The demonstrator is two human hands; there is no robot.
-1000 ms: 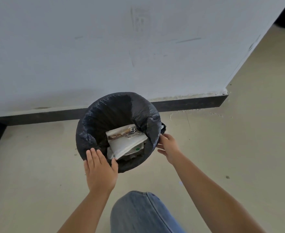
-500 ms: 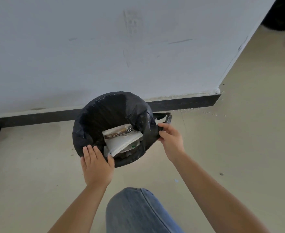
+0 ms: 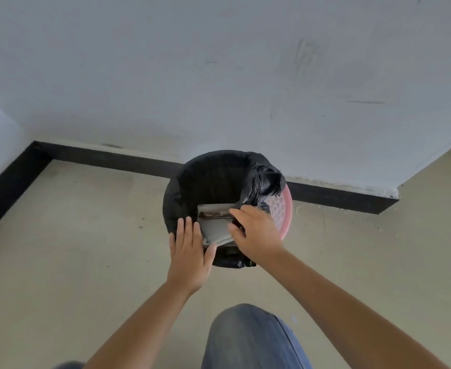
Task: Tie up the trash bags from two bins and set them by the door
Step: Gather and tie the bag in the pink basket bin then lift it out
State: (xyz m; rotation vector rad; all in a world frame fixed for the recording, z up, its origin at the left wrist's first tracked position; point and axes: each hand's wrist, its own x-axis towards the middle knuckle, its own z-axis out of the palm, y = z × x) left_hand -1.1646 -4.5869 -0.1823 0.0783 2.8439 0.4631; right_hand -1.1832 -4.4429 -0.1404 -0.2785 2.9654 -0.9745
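Note:
A black trash bag (image 3: 208,179) lines a round pink bin (image 3: 283,211) that stands on the floor against the wall. White paper trash (image 3: 215,222) lies inside the bag. My right hand (image 3: 256,233) grips the bag's right edge, which is pulled off the rim and bunched up toward the middle, so the bin's pink perforated wall shows there. My left hand (image 3: 191,251) rests flat with fingers spread on the bag's near left edge over the rim.
A grey-white wall with a black baseboard (image 3: 107,157) runs behind the bin and turns a corner at the left and at the right. My knee in blue jeans (image 3: 248,339) is below the hands. Beige floor surrounds the bin.
My right hand has peeled the bag's right edge off the rim and drawn it inward, uncovering the pink bin. The left hand stays on the near edge. The view has shifted left.

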